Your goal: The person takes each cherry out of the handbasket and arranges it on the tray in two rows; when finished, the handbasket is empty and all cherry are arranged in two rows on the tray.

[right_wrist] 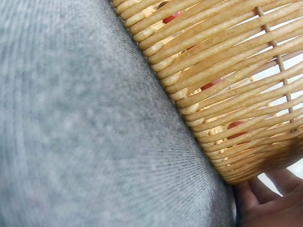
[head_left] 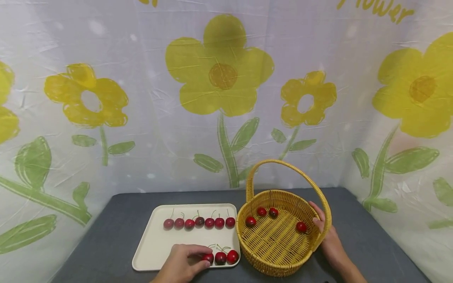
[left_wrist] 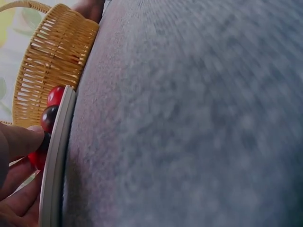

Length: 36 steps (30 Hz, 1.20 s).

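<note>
At the near right corner of a cream tray (head_left: 152, 247), my left hand (head_left: 182, 262) pinches a dark red cherry (head_left: 209, 258) between thumb and fingers. Two more cherries with green stems sit just right of it, a dark one (head_left: 220, 258) and a brighter one (head_left: 232, 257). In the left wrist view the thumb (left_wrist: 26, 141) presses on the cherry beside the tray's rim. My right hand (head_left: 332, 243) grips the right side of a yellow wicker basket (head_left: 276, 271). Several cherries lie inside the basket, among them one near the right wall (head_left: 301, 227).
A row of several stemmed cherries (head_left: 199, 222) stretches along the tray's far half. The basket's tall arched handle (head_left: 293, 167) rises above it, and its left wall stands against the tray's right edge. A grey cloth (head_left: 116, 220) covers the table; a flower-printed curtain (head_left: 148, 118) hangs behind.
</note>
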Tool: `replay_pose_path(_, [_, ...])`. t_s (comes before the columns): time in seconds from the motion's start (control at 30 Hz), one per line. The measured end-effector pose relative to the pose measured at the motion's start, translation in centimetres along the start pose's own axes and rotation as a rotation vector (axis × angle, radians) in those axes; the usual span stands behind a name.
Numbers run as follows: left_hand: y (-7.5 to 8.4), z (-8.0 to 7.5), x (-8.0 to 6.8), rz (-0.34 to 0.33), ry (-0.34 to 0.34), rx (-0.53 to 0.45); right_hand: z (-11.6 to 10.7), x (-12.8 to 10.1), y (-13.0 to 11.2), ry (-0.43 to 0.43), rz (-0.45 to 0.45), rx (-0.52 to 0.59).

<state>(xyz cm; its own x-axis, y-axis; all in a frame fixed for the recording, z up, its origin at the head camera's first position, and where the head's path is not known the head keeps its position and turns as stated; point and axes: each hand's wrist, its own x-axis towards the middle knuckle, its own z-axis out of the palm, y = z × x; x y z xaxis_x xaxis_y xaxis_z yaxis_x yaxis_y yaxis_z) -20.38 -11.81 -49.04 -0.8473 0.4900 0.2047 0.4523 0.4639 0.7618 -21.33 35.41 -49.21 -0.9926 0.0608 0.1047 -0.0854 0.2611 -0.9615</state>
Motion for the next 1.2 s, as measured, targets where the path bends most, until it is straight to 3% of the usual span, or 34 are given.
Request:
replay_pose_path(0.2, [0.0, 0.6, 0.3, 0.046, 0.029, 0.0, 0.0, 0.0, 0.0, -0.009, -0.001, 0.011])
replay_pose_path(0.5, [0.4, 0.2, -0.2, -0.004, 0.03, -0.04, 0.1, 0.0, 0.0, -0.014, -0.003, 0.028])
replay_pose_path(0.6, [0.8, -0.3, -0.2, -0.042, 0.042, -0.074, 0.1, 0.0, 0.0, -0.014, -0.003, 0.035])
replay_pose_path(0.7, [1.4, -0.7, -0.1, -0.127, 0.06, -0.112, 0.0, -0.1, 0.0, -0.011, -0.006, 0.036])
replay_pose_path(0.83, [2.4, -1.3, 0.1, -0.2, 0.08, -0.244, 0.0, -0.1, 0.0, -0.011, -0.014, 0.031])
replay_pose_path(1.03, [4.1, -1.7, 1.5, -0.053, 0.043, -0.464, 0.0, 0.0, 0.1, -0.017, -0.009, 0.027])
replay_pose_path(1.2, [6.0, -0.9, 3.6, 0.054, -0.015, -0.521, 0.0, 0.0, 0.1, -0.023, -0.009, 0.03])
